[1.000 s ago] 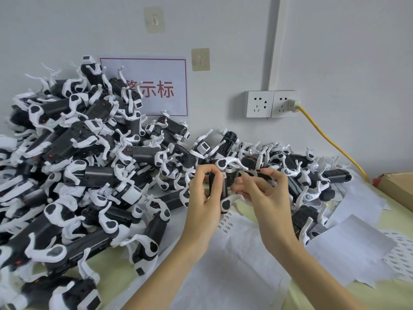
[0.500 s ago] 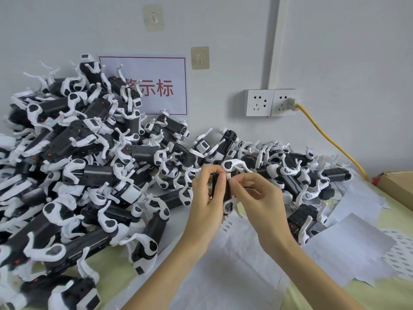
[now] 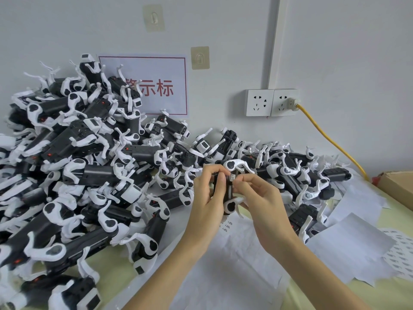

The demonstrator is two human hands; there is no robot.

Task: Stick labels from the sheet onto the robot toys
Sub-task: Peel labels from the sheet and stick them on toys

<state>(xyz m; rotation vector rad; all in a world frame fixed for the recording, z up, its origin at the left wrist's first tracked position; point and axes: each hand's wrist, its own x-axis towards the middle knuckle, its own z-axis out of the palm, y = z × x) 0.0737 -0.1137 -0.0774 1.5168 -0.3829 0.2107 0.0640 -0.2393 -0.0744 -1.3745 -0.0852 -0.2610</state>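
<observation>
Toy (image 3: 228, 191) held upright above the sheet (image 3: 225, 265): left hand (image 3: 206, 198) grips its body; right hand (image 3: 261, 202) pinches a label (image 3: 233, 177) against its upper end.

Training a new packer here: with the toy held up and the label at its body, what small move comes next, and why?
Probably press the label flat with the right hand: its fingers pinch it against the black robot toy that the left hand grips upright.

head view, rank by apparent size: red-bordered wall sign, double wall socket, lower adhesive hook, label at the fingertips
1. Red-bordered wall sign
2. Double wall socket
3. Lower adhesive hook
4. Label, nearest the camera, yet smallest.
</observation>
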